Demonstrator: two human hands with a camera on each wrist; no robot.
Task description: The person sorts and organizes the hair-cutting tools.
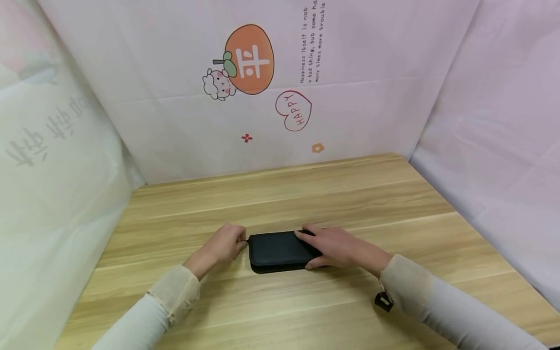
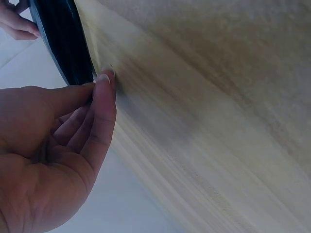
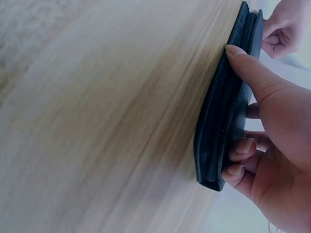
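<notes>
A black zip wallet (image 1: pixel 277 249) lies flat on the wooden table, its long side running left to right. At its far left corner my left hand (image 1: pixel 224 243) pinches a small dark zipper pull between thumb and forefinger; the fingertips hide most of it. My right hand (image 1: pixel 334 246) grips the wallet's right end, with the thumb on the near edge and fingers over the top and far side. In the right wrist view the zipper (image 3: pixel 215 145) runs along the wallet's edge and its teeth look closed at the right end.
The wooden table (image 1: pixel 262 311) ends at a white printed cloth (image 1: pixel 175 136) behind, with more cloth hanging on the left and right sides. A small black tag (image 1: pixel 383 302) dangles from the right sleeve cuff.
</notes>
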